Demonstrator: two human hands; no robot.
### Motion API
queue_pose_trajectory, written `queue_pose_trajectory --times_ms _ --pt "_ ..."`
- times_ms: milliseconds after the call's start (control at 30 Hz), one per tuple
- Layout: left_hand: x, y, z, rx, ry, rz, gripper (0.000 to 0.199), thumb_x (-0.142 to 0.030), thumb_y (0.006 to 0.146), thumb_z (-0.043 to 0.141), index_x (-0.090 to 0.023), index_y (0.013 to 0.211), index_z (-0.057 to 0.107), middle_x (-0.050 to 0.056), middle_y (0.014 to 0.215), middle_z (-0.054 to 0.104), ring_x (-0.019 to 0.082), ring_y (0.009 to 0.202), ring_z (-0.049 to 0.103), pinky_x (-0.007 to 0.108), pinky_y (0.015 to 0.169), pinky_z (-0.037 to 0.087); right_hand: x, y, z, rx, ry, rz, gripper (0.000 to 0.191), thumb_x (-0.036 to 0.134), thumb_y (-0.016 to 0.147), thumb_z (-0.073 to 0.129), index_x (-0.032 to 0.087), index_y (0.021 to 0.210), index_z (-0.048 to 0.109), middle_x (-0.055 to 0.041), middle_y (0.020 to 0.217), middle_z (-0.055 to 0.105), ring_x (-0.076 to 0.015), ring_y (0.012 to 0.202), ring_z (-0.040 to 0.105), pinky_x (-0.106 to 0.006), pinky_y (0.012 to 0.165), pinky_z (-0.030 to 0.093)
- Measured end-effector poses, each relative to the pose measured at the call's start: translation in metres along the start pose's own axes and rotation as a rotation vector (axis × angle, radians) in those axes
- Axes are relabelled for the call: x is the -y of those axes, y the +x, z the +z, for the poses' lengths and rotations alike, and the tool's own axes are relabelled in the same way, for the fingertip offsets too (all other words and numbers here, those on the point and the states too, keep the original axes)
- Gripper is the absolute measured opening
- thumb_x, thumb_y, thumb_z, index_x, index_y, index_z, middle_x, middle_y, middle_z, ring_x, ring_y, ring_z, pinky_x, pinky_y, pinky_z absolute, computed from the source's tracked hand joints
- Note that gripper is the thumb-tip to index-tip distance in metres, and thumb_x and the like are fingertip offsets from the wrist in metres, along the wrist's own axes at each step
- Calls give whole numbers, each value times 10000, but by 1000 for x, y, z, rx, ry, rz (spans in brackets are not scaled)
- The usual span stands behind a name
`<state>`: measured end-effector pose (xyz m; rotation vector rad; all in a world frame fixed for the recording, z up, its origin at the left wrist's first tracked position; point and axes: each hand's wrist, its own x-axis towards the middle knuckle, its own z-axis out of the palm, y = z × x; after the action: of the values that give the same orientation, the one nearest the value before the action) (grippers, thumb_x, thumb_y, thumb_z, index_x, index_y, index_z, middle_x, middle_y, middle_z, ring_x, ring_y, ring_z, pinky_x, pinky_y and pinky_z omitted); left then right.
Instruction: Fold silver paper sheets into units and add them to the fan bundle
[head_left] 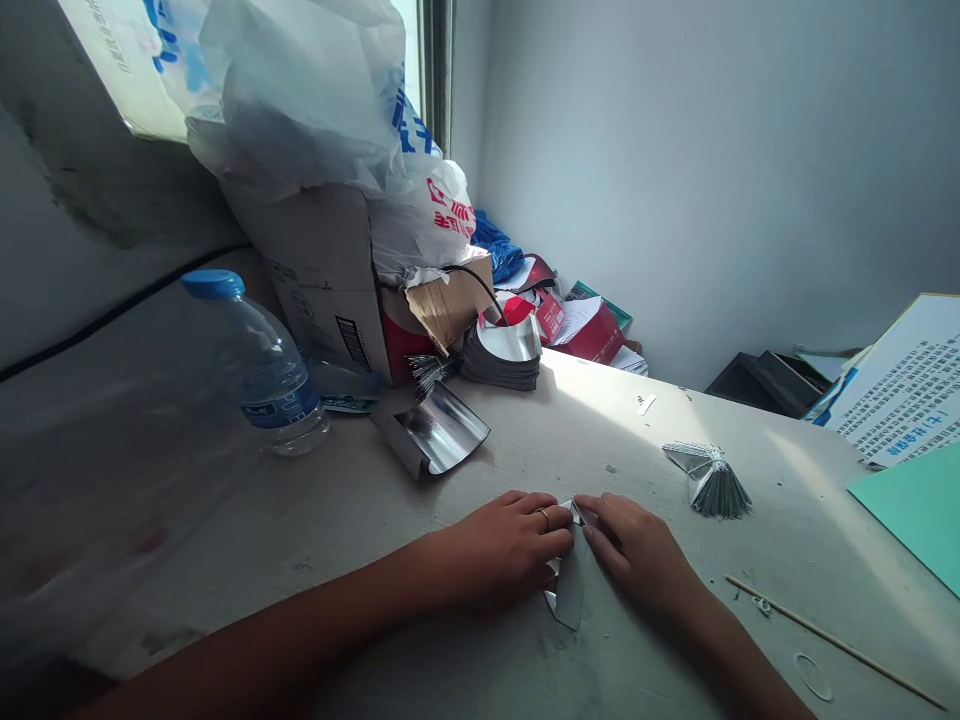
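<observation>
A small folded piece of silvery sheet (568, 590) lies on the table between my hands, its pointed tip upward. My left hand (517, 545), with a ring on one finger, presses on its left side, fingers together. My right hand (637, 540) touches the tip with its fingertips from the right, the thumb lower and a little apart. To the right stands a fanned bundle of folded silvery pieces (716, 485). Beyond my left hand lie curved silvery sheets (442, 430), and a stack of curved sheets (502, 355) is farther back.
A plastic bottle (274, 385) with a blue cap stands left, near a cardboard box (322, 285) under plastic bags (307, 90). At right are a thin wooden stick (832, 640), a white rubber band (813, 677) and a green sheet (915, 510). Red boxes (596, 335) sit behind.
</observation>
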<state>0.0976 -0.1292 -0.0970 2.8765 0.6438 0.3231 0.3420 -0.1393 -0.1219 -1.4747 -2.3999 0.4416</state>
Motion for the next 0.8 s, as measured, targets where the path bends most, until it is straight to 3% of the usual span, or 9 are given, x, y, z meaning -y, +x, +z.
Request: queue_pose_trajectory --times_ms 300,533,700,800 --pt "3 -1 7 -22 -22 -1 280 -311 939 626 -208 1193 575 103 1400 572 284 1346 493 399 1095 417 3 1 -1 12 24 -57 314 292 973 483 228 1245 627 -82 1036 680 -229 929 634 -343 796 493" --pt "2 1 -1 15 -26 -1 287 -281 927 643 -207 1197 580 98 1387 589 284 1327 510 403 1086 434 9 4 -2 -18 34 -39 231 285 985 502 230 1145 659 -64 1025 670 -216 940 616 -325 801 467" --pt "4 -1 0 30 -28 5 279 -295 938 635 -229 1203 582 72 1453 545 298 1375 465 413 1100 420 5 5 -4 23 -77 -105 236 243 986 480 198 879 686 -45 828 667 -199 798 586 -315 696 414" --pt "5 -1 3 25 -41 10 266 -308 937 634 -235 1189 587 66 1445 552 293 1376 463 414 1101 417 5 4 -4 -6 -90 -125 237 218 985 475 196 863 677 -41 826 668 -189 783 572 -308 679 393"
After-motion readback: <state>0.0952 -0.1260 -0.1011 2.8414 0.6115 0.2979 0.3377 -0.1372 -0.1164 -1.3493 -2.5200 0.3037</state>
